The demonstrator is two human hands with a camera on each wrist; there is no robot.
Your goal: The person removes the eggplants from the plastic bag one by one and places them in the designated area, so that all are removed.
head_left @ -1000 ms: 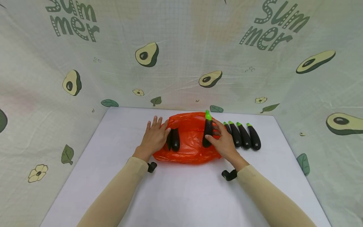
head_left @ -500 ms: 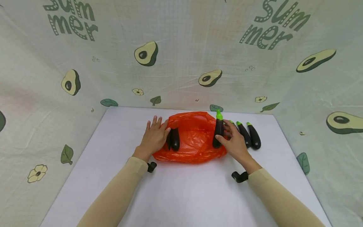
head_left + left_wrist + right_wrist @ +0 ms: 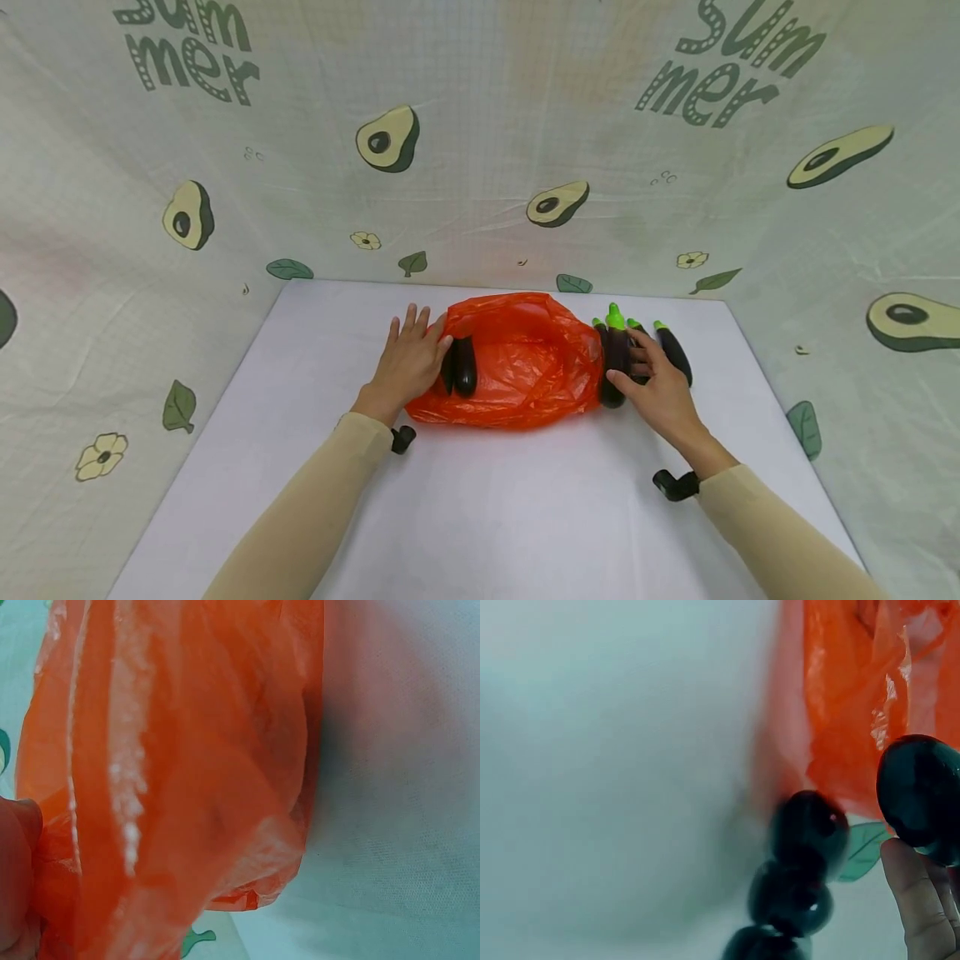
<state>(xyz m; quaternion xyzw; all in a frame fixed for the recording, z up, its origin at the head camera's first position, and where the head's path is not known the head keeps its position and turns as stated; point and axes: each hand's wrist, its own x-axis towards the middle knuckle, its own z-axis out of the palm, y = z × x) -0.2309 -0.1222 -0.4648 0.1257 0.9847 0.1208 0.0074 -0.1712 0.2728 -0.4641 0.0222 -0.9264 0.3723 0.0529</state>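
My right hand (image 3: 660, 392) holds a dark eggplant (image 3: 615, 367) with a bright green cap between thumb and fingers, just right of the bag. In the right wrist view, that held eggplant (image 3: 919, 799) is raised above a row of others. An orange-red plastic bag (image 3: 532, 367) lies with its mouth spread. My left hand (image 3: 408, 362), fingers extended, rests on the bag's left edge. Beside its thumb, two eggplants (image 3: 465, 367) lie at the bag's left side. The left wrist view is mostly filled by the bag (image 3: 187, 750), with the thumb at its left edge.
Behind the right hand lie several more eggplants (image 3: 673, 354), partly covered by it; their rounded ends (image 3: 791, 900) line up in the right wrist view. A white table (image 3: 480, 508) carries everything. A cloth (image 3: 465, 167) printed with avocados hangs behind and at both sides.
My right hand has carried its eggplant rightward, from above the bag to the row of eggplants beside it. The left hand stays in place on the bag.
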